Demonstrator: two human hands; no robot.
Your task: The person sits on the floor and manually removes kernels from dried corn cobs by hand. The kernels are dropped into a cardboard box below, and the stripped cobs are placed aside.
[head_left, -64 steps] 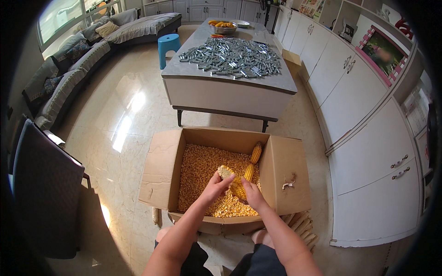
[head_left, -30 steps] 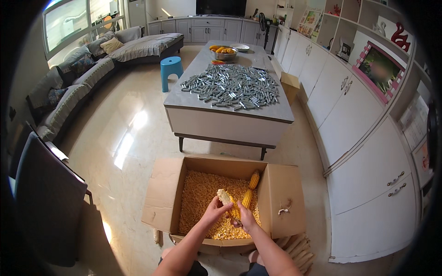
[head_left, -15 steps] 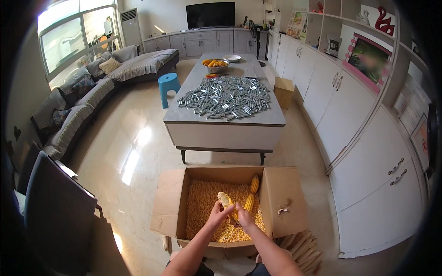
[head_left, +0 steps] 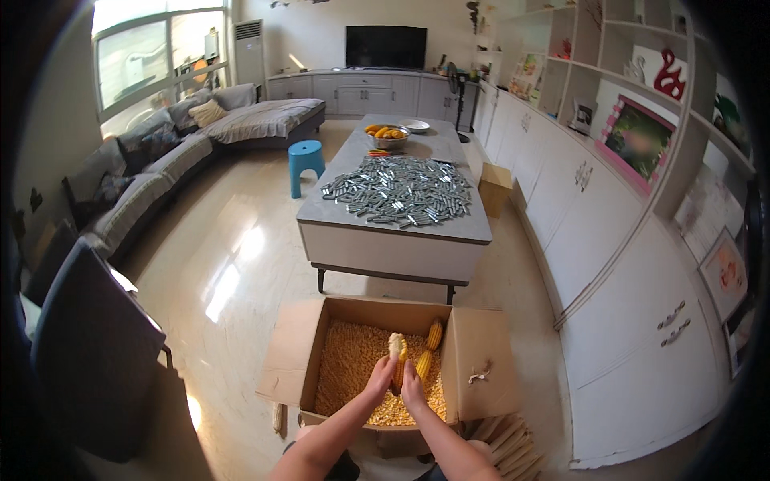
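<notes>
Both of my hands are closed around one corn cob over an open cardboard box (head_left: 290,353). The corn cob (head_left: 397,345) stands nearly upright, its top end pale and stripped of kernels, with yellow kernels lower down. My left hand (head_left: 381,377) grips its left side, and my right hand (head_left: 412,386) presses on its right. Loose yellow kernels (head_left: 345,365) cover the bottom of the box. Two ears of corn with kernels, one upper (head_left: 435,333) and one lower (head_left: 423,364), lie along the box's right wall. My fingers partly hide the held cob's lower end.
Beyond the box stands a low grey table (head_left: 321,232) covered with many small metal cylinders (head_left: 401,188). It also bears a bowl of corn (head_left: 387,140) and a white plate (head_left: 414,126). Bare cobs (head_left: 513,450) lie right of the box; a dark chair (head_left: 104,345) stands left.
The view has shifted slightly. The held cob has turned from a leftward tilt to nearly upright, and my hands have come closer together around it.
</notes>
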